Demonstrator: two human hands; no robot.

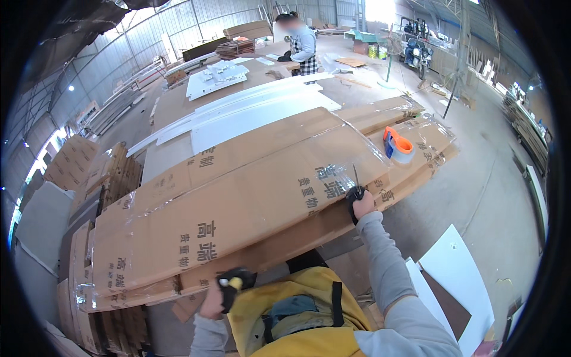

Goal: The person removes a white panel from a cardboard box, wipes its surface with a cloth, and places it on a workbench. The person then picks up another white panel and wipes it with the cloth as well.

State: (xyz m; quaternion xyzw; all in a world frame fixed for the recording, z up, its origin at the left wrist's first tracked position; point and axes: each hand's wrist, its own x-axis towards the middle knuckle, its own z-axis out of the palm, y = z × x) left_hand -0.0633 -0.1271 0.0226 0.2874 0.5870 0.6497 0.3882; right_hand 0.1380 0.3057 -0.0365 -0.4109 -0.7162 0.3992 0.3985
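Long taped cardboard packages (pixel 250 196) lie stacked across the middle of the head view, with dark printing on them. My right hand (pixel 361 202), in a black glove with bare skin showing, is closed on the front edge of the upper package near its right end. My left hand (pixel 225 294), also gloved, is low at the front edge, closed on a small yellow-and-black tool (pixel 235 282) whose kind I cannot make out. An orange and blue tape dispenser (pixel 397 146) with clear tape sits on the packages at the right.
Behind lie long white boards (pixel 238 119) and a stack of white pieces (pixel 215 80). A co-worker (pixel 303 50) in a checked apron stands beyond. Stacked cartons (pixel 71 166) are at left. Loose white panels (pixel 458 273) are at lower right, a fan (pixel 392 44) farther back.
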